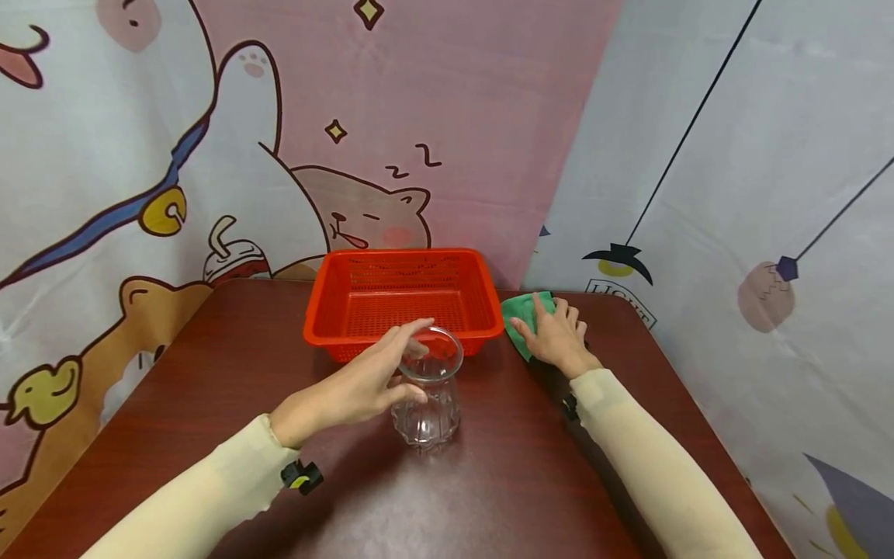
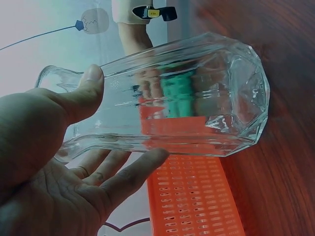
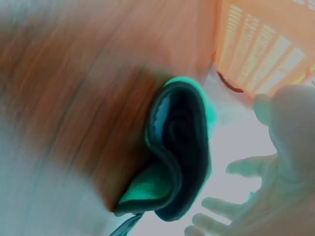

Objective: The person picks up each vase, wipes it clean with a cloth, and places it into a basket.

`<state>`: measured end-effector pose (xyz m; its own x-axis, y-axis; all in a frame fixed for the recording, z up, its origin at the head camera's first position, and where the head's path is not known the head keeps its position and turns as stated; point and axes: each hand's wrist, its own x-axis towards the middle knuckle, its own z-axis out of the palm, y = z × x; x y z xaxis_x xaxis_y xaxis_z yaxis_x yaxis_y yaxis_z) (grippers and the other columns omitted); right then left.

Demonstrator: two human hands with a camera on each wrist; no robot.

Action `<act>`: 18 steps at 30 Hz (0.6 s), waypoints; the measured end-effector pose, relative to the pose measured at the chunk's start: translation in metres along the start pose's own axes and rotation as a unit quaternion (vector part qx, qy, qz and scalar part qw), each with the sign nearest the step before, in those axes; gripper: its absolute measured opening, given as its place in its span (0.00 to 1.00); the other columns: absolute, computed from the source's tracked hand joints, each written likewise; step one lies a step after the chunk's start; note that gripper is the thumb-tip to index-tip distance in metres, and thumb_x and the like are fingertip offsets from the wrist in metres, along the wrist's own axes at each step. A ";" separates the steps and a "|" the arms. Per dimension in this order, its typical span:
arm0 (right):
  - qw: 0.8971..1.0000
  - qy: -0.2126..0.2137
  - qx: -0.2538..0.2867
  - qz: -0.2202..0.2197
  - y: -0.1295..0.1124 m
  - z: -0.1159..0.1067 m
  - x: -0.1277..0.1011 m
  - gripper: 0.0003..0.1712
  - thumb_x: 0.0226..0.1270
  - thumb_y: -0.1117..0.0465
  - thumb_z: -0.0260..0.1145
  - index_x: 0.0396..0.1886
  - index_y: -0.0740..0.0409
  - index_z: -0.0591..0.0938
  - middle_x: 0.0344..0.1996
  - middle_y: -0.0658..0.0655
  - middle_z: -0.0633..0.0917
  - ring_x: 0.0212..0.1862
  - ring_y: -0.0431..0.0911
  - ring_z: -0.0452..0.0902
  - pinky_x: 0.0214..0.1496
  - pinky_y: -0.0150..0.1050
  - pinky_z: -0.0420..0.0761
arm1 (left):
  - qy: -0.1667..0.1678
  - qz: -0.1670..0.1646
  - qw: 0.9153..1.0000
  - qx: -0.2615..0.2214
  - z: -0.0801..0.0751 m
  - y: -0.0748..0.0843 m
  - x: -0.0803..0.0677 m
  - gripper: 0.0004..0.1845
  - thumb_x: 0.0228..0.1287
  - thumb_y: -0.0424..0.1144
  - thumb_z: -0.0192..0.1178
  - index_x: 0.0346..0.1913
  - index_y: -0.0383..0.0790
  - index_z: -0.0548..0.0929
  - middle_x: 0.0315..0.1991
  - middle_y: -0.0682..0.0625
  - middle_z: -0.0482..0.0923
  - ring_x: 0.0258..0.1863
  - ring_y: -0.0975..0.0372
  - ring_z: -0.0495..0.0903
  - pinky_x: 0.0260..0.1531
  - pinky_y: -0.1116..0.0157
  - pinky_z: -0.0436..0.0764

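Observation:
A clear glass vase [image 1: 427, 415] with a flared rim and faceted sides stands upright on the table, in front of the red basket. Around its neck is my left hand [image 1: 363, 380], thumb on the near side and fingers spread by the rim; the grip is not closed. In the left wrist view, the thumb lies across the neck of the vase [image 2: 172, 98]. My right hand [image 1: 561, 338] is over a green cloth item [image 1: 518, 312] at the back right. In the right wrist view, this black-edged item [image 3: 179, 132] gapes like a pouch, apart from the extended fingers.
A red perforated plastic basket [image 1: 324, 310] stands at the back of the dark wooden table [image 1: 230, 373], between the hands. Cartoon-printed cloth [image 1: 489, 116] hangs directly behind and beside the table. A dark strap or cord [image 3: 127, 226] trails from the green item.

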<state>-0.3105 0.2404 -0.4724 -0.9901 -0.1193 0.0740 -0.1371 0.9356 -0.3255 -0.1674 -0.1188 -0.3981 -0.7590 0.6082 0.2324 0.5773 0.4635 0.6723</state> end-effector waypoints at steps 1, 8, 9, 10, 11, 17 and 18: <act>1.000 0.008 0.006 -0.009 -0.002 -0.001 -0.001 0.50 0.77 0.30 0.53 0.86 0.51 0.51 0.76 0.75 0.52 0.73 0.73 0.46 0.62 0.75 0.54 | 0.000 0.000 1.000 -0.001 0.000 0.000 0.000 0.57 0.58 0.39 0.77 0.82 0.57 0.49 0.63 0.44 0.72 0.65 0.55 0.77 0.49 0.64 0.84; 0.995 0.065 0.042 -0.065 -0.018 -0.005 -0.004 0.43 0.80 0.34 0.51 0.84 0.49 0.58 0.78 0.69 0.57 0.76 0.69 0.49 0.68 0.73 0.51 | 0.004 0.000 1.000 -0.004 -0.001 0.000 0.000 0.57 0.59 0.39 0.77 0.83 0.57 0.49 0.64 0.44 0.72 0.64 0.54 0.77 0.48 0.63 0.84; 0.994 0.071 0.048 -0.074 -0.020 -0.005 -0.005 0.42 0.80 0.34 0.51 0.84 0.49 0.58 0.78 0.68 0.57 0.76 0.68 0.49 0.69 0.73 0.50 | 0.003 0.000 1.000 -0.003 -0.001 0.000 0.000 0.57 0.59 0.39 0.77 0.83 0.57 0.49 0.64 0.44 0.72 0.64 0.54 0.77 0.48 0.63 0.84; 0.992 0.077 0.050 -0.084 -0.023 -0.006 -0.005 0.42 0.80 0.34 0.51 0.84 0.49 0.58 0.78 0.67 0.58 0.77 0.67 0.49 0.70 0.73 0.50 | 0.004 0.001 1.000 -0.002 -0.001 -0.001 0.000 0.57 0.59 0.39 0.76 0.83 0.56 0.49 0.64 0.43 0.72 0.64 0.54 0.77 0.48 0.62 0.84; 0.991 0.081 0.051 -0.093 -0.026 -0.006 -0.005 0.42 0.80 0.34 0.51 0.84 0.49 0.59 0.79 0.66 0.57 0.77 0.66 0.49 0.71 0.73 0.49 | 0.003 0.001 1.000 -0.002 -0.001 -0.001 0.000 0.57 0.59 0.39 0.76 0.83 0.56 0.49 0.64 0.43 0.72 0.64 0.54 0.77 0.48 0.62 0.84; 0.986 0.091 0.033 -0.135 -0.042 -0.009 -0.001 0.45 0.77 0.29 0.50 0.84 0.47 0.58 0.82 0.58 0.54 0.81 0.62 0.45 0.75 0.71 0.46 | -0.001 -0.012 1.000 -0.006 0.000 0.000 0.000 0.57 0.59 0.41 0.76 0.83 0.61 0.48 0.64 0.45 0.72 0.64 0.55 0.76 0.50 0.58 0.85; 0.986 0.088 0.027 -0.139 -0.045 -0.008 0.000 0.46 0.76 0.28 0.49 0.84 0.46 0.58 0.83 0.57 0.53 0.81 0.60 0.44 0.76 0.71 0.45 | -0.002 -0.014 1.000 -0.006 -0.001 0.000 -0.001 0.57 0.59 0.41 0.76 0.83 0.61 0.48 0.64 0.45 0.71 0.64 0.55 0.76 0.50 0.58 0.85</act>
<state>-0.3038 0.2010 -0.4499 -0.8938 -0.3049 0.3288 -0.4090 0.8550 -0.3189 -0.1669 -0.1195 -0.3978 -0.7733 0.5978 0.2112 0.5529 0.4727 0.6862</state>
